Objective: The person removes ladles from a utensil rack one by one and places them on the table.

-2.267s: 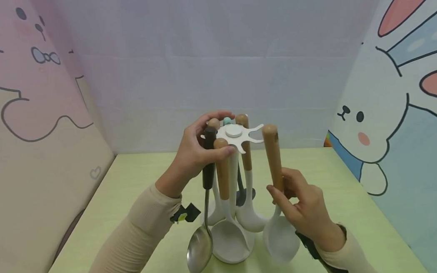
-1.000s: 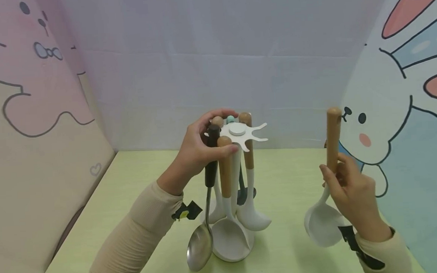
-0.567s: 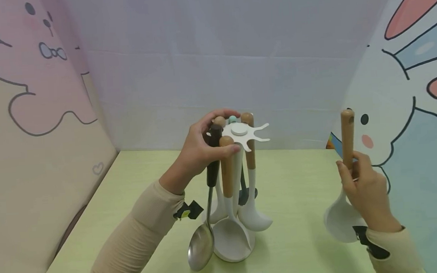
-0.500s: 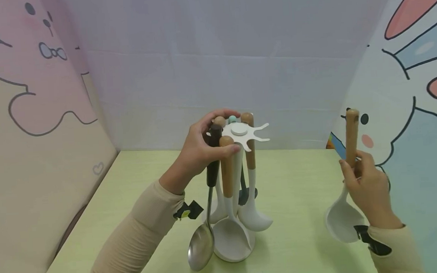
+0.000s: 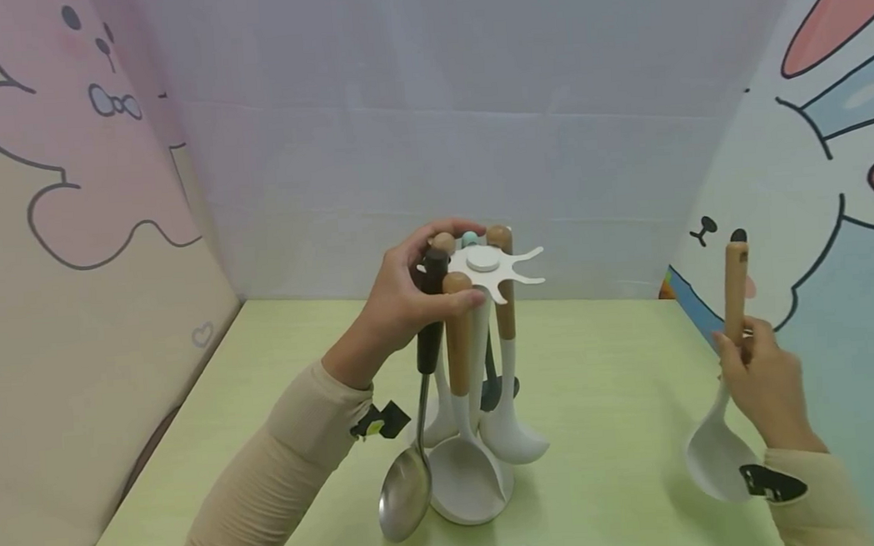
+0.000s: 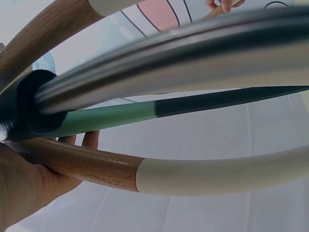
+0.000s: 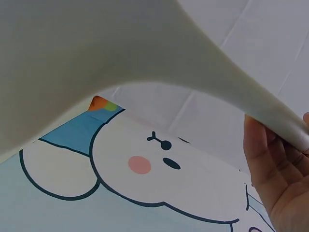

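In the head view my left hand (image 5: pixel 401 296) curls round the top of a white rotating utensil rack (image 5: pixel 484 260), thumb and fingers about several hanging handles. A metal spoon (image 5: pixel 405 494) with a dark handle hangs in front. Beside it hang a white ladle (image 5: pixel 466 472) and another white one, both wooden-handled. My right hand (image 5: pixel 772 382) pinches a wooden-handled white ladle (image 5: pixel 717 455) low on its handle, bowl down, well right of the rack. Whether the bowl touches the table cannot be told. In the left wrist view, a wooden handle (image 6: pixel 96 166) crosses my fingers.
The rack's round white base (image 5: pixel 472 513) stands on a pale green table (image 5: pixel 594 380). Slots on the rack's right side hold no handle. A plain pale wall (image 5: pixel 473 120) rises behind, with cartoon-printed panels at left and right.
My right hand has carried the ladle away from beside the rack to the far right, and lately lower. My left hand keeps its grip on the rack.
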### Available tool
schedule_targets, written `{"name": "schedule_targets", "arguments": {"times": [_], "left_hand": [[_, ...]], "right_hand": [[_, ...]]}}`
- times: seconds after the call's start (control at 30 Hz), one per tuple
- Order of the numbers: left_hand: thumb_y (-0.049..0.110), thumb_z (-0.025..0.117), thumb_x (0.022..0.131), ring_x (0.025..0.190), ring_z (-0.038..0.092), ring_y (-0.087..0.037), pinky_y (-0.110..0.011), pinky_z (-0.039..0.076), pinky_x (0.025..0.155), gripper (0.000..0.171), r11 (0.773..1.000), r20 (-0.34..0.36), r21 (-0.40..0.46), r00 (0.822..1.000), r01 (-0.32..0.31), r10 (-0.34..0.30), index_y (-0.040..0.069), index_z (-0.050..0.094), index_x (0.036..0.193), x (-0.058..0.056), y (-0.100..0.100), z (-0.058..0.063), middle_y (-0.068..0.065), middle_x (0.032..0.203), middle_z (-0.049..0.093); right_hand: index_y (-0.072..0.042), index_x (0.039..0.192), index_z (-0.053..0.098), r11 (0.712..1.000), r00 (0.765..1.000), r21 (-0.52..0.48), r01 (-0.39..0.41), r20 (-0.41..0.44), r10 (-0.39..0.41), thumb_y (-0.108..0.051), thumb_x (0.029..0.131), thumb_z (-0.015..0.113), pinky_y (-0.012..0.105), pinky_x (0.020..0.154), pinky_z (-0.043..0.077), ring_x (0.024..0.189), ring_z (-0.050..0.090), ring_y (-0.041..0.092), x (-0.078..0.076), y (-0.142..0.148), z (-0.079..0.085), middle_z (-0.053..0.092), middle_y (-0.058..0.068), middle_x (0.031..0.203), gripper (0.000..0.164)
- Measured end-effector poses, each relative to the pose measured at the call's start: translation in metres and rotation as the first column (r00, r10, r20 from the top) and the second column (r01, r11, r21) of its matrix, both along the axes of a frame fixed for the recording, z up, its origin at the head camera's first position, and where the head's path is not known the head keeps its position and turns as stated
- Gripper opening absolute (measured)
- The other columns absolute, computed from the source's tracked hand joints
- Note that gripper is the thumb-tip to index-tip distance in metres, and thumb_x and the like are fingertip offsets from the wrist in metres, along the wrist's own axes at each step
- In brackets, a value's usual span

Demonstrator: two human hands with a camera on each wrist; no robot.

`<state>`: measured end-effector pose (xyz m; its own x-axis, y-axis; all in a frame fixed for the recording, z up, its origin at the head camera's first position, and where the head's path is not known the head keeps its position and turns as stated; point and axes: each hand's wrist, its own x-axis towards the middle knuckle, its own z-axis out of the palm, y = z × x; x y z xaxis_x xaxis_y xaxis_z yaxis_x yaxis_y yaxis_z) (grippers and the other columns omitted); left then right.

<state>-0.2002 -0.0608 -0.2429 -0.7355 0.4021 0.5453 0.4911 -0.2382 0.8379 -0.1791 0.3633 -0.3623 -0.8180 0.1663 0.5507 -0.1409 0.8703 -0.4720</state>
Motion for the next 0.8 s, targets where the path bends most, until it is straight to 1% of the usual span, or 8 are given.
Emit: {"name": "schedule_targets", "arguments": {"times": [0.1, 0.17, 0.33, 0.4, 0.57, 0.63, 0.8], "left_hand": [[0.028, 0.082, 0.071, 0.097, 0.06, -0.021, -0.036, 0.052, 0.087, 0.075, 1.0, 0.001, -0.003, 1.0, -0.001, 0.001, -0.004, 0.052, 0.132, 0.0, -0.001, 0.0, -0.015, 0.12, 0.061], [0.03, 0.082, 0.071, 0.098, 0.06, -0.021, -0.036, 0.052, 0.087, 0.077, 1.0, 0.002, -0.001, 1.0, 0.001, -0.001, -0.004, 0.052, 0.133, 0.0, -0.001, 0.0, -0.014, 0.12, 0.06], [0.033, 0.084, 0.071, 0.097, 0.059, -0.021, -0.035, 0.052, 0.086, 0.08, 1.0, 0.003, 0.012, 1.0, 0.019, -0.019, -0.005, 0.051, 0.133, -0.001, -0.001, 0.0, -0.014, 0.12, 0.06], [0.031, 0.083, 0.071, 0.097, 0.059, -0.021, -0.035, 0.052, 0.086, 0.078, 1.0, 0.004, 0.017, 1.0, 0.025, -0.025, -0.005, 0.051, 0.133, -0.001, 0.0, 0.001, -0.014, 0.12, 0.06], [0.026, 0.081, 0.072, 0.097, 0.06, -0.021, -0.035, 0.052, 0.086, 0.075, 1.0, 0.005, 0.015, 1.0, 0.023, -0.023, -0.006, 0.05, 0.133, 0.0, 0.0, 0.001, -0.015, 0.119, 0.06], [0.026, 0.081, 0.072, 0.097, 0.06, -0.021, -0.035, 0.052, 0.086, 0.076, 1.0, 0.007, 0.011, 1.0, 0.018, -0.018, -0.006, 0.051, 0.133, -0.001, -0.001, 0.001, -0.015, 0.119, 0.061], [0.025, 0.081, 0.071, 0.096, 0.061, -0.021, -0.036, 0.052, 0.087, 0.076, 1.0, 0.014, 0.008, 1.0, 0.015, -0.015, -0.006, 0.05, 0.133, -0.001, 0.0, 0.001, -0.015, 0.118, 0.061]], "right_hand": [[0.014, 0.126, 0.047, 1.0, 0.998, 0.021, 0.005, 0.055, -0.006, -0.017, 0.102, 0.051, 0.026, 0.045, 0.038, 0.051, 0.051, 0.009, 0.0, 0.007, -0.003, 0.065, 0.028, 0.08, 0.038], [0.015, 0.127, 0.045, 1.0, 0.995, 0.023, 0.008, 0.095, -0.01, -0.018, 0.103, 0.049, 0.028, 0.044, 0.038, 0.051, 0.052, 0.013, 0.0, 0.012, -0.005, 0.064, 0.027, 0.079, 0.041], [0.017, 0.128, 0.042, 1.0, 0.983, 0.016, 0.005, 0.182, -0.008, -0.021, 0.105, 0.046, 0.031, 0.042, 0.038, 0.049, 0.052, 0.014, 0.002, 0.024, -0.012, 0.063, 0.023, 0.075, 0.045], [0.017, 0.128, 0.041, 1.0, 0.977, 0.02, 0.007, 0.211, -0.011, -0.023, 0.105, 0.045, 0.032, 0.042, 0.039, 0.049, 0.053, 0.015, 0.002, 0.029, -0.016, 0.063, 0.023, 0.076, 0.045], [0.016, 0.124, 0.042, 0.999, 0.967, 0.049, -0.001, 0.253, -0.011, -0.02, 0.106, 0.044, 0.034, 0.042, 0.039, 0.049, 0.056, 0.018, 0.001, 0.04, -0.025, 0.063, 0.023, 0.074, 0.041], [0.017, 0.123, 0.041, 0.999, 0.958, 0.049, -0.003, 0.285, -0.011, -0.019, 0.105, 0.043, 0.036, 0.043, 0.039, 0.049, 0.055, 0.02, -0.001, 0.044, -0.028, 0.062, 0.021, 0.072, 0.04], [0.021, 0.125, 0.036, 0.998, 0.924, 0.06, -0.005, 0.382, -0.019, -0.02, 0.106, 0.041, 0.038, 0.045, 0.042, 0.051, 0.055, 0.022, -0.002, 0.054, -0.033, 0.06, 0.017, 0.07, 0.046]]}}
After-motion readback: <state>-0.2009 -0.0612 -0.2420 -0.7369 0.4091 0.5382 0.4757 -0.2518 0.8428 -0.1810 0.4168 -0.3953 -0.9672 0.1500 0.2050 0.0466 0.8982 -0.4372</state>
